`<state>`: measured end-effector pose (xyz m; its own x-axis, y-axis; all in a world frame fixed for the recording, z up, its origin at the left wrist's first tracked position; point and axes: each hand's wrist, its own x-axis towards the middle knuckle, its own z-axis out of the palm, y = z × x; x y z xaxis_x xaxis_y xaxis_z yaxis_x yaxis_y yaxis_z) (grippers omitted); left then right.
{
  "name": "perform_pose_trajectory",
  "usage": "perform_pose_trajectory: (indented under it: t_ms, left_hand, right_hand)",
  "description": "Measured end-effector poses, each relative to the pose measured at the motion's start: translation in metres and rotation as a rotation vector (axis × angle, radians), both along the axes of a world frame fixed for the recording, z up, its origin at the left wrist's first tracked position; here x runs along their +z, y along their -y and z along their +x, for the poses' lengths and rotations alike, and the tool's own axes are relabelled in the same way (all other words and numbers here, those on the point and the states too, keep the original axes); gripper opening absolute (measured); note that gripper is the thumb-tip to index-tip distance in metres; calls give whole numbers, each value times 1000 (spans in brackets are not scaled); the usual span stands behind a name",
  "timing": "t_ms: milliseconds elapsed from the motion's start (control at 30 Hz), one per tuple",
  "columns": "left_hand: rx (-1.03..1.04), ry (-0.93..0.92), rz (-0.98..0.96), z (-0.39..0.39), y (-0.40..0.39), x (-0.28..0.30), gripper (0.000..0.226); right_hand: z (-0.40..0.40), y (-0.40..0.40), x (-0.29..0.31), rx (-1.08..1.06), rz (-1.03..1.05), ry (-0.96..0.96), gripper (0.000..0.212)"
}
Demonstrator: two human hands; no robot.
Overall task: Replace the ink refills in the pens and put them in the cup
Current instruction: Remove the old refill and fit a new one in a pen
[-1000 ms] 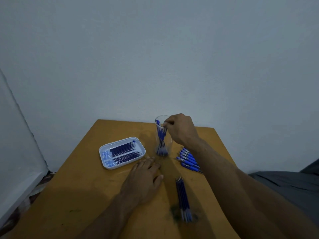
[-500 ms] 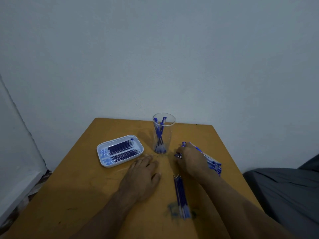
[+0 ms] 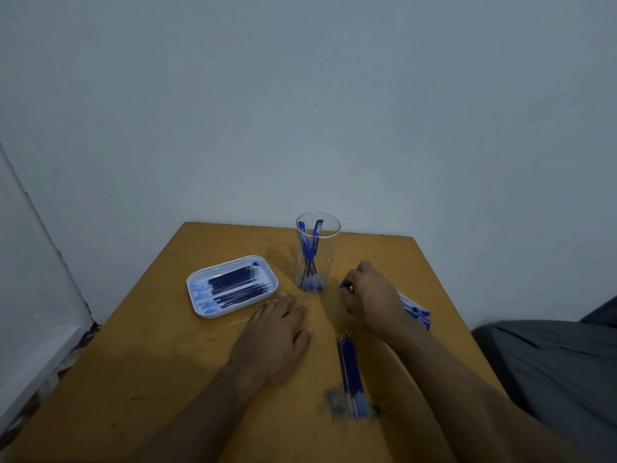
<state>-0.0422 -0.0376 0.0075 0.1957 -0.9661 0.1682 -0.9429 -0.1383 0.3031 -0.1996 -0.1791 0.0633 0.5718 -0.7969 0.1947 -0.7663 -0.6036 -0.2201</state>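
Our right hand [image 3: 374,297] gripped a pen [image 3: 346,287] from the pile [image 3: 415,312], likely for refilling. Our left hand [image 3: 277,332] lay flat and relaxed on the table [image 3: 160,362], steadying us.

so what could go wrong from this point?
The right hand is picking up a pen close to the tall glass cup; a knock might tip it. The loose refills lie between both forearms, over an ink smear, so they could roll or smudge.

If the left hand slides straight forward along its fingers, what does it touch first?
Probably the glass cup: the left hand lies flat, fingers aimed roughly toward its base, the tray off to the left. Depth is uncertain.
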Motion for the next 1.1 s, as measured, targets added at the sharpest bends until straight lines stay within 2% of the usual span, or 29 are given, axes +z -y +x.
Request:
perform_pose_trajectory:
  t_ms: [100, 167, 267, 367, 500, 600, 667, 800, 900, 1100]
  left_hand:
    - [-21, -24, 12, 3, 0, -1, 56]
    - [-47, -84, -4, 5, 0, 0, 56]
    - [-68, -238, -91, 6, -3, 4, 54]
    - [-67, -383, -176, 7, -10, 7, 53]
    - [-11, -714, -268, 4, -22, 14, 26]
    - [-10, -931, -177, 2, -29, 24, 17]
    - [11, -1003, -96, 2, -29, 29, 18]
    - [48, -963, 14, 7, -22, 25, 14]
    - [36, -866, 14, 11, -22, 21, 7]
    - [-45, -761, -16, 11, -27, 21, 18]
  right_hand:
    - [3, -10, 20, 7, -8, 58, 23]
    - [5, -20, 32, -10, 61, 156, 20]
    - [6, -34, 38, -46, 308, 399, 13]
    - [3, -50, 32, -46, 729, 712, 12]
    - [5, -65, 17, -64, 1061, 916, 16]
    - [9, -69, 6, -84, 1237, 1032, 16]
    - [11, -69, 0, -72, 1313, 1088, 15]
    - [12, -66, -7, -43, 1363, 1096, 19]
    - [10, -65, -9, -23, 1345, 1039, 18]
    - [2, -64, -10, 60, 1288, 984, 23]
